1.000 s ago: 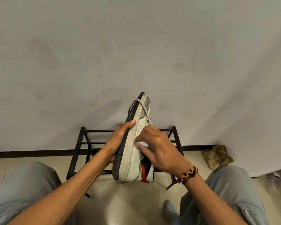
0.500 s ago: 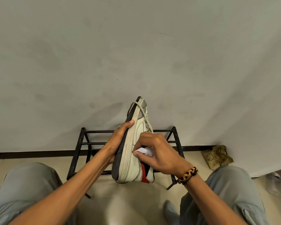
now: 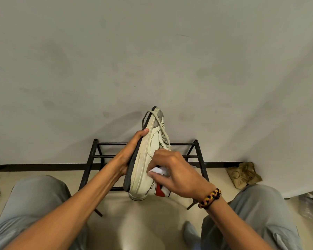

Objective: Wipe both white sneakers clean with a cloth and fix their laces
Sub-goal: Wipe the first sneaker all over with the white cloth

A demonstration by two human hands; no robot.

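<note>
The white sneaker [image 3: 148,159] is in the middle of the frame, held up off the floor. It is tipped on its side. Its long way runs from the heel at the bottom up to the toe at the top. The left hand [image 3: 129,156] holds it from the left, fingers curled round the dark sole. The right hand [image 3: 175,170] is on the right side, near the heel. Its fingers pinch a small white cloth [image 3: 158,170] and press it on the shoe's side. The lace [image 3: 162,129] lies higher up, toward the toe. There is open room above for wiping upward. The black rack [image 3: 197,152] stands just behind.
</note>
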